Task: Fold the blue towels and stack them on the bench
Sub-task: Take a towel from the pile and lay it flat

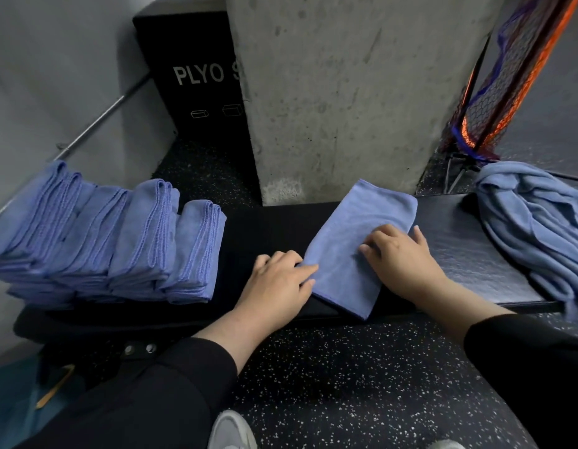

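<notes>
A blue towel (pixel 352 234), folded into a long rectangle, lies across the middle of the black bench (pixel 268 228). My left hand (pixel 277 280) rests at the towel's left edge, with its fingertips touching the fabric. My right hand (pixel 401 254) lies palm down on the towel's right half, fingers spread. Several stacks of folded blue towels (pixel 112 234) stand side by side on the bench's left end. A heap of unfolded blue towels (pixel 540 222) lies on the right end.
A concrete pillar (pixel 345 92) rises just behind the bench. A black plyo box (pixel 190 82) stands behind on the left, beside a metal bar (pixel 96 121). An orange and blue net (pixel 494 102) leans at the right. Speckled rubber floor (pixel 362 377) lies below.
</notes>
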`<state>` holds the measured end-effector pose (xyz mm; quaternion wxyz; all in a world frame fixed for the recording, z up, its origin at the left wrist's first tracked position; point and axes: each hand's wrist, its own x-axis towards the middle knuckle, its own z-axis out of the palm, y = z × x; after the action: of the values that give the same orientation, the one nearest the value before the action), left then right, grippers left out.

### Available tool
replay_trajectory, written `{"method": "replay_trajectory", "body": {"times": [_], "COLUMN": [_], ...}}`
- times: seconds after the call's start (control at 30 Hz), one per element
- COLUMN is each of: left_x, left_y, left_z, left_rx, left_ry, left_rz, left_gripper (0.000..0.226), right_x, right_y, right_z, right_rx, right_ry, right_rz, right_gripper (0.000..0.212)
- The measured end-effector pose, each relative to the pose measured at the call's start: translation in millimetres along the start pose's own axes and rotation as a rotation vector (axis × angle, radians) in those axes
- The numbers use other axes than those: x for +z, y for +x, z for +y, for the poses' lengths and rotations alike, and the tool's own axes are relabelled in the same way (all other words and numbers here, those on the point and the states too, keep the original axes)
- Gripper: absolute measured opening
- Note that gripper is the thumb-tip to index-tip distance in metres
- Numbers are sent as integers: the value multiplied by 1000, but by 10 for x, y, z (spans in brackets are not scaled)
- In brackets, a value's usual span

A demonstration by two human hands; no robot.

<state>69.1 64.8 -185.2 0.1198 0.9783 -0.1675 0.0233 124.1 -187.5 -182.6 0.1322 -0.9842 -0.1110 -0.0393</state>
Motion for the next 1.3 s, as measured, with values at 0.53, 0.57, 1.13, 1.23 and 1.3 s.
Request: {"method": "replay_trajectory", "body": {"times": [0.53, 0.57, 1.13, 1.23, 1.3], "left_x": [-122, -126, -487, -598, -641], "left_y": [-24, -28, 12, 39, 53], "left_z": [50, 76, 285, 352, 367], "left_rx": [157, 151, -127, -197, -236], "left_ry": [-65, -62, -700, -721, -754], "left_rz": [-73, -107, -76, -39, -27], "left_gripper": [38, 42, 22, 26, 26], "right_x": [-107, -112, -577, -668, -631], "right_y": [-595, -599, -766, -828, -843], "right_z": [-14, -24, -154, -172, -184], "right_rx": [-548, -541, 138, 65, 54], "right_ry": [-14, -14, 799, 935, 838], "right_rz": [-166, -174, 17, -160, -182], "right_gripper": [54, 53, 23, 18, 24]}}
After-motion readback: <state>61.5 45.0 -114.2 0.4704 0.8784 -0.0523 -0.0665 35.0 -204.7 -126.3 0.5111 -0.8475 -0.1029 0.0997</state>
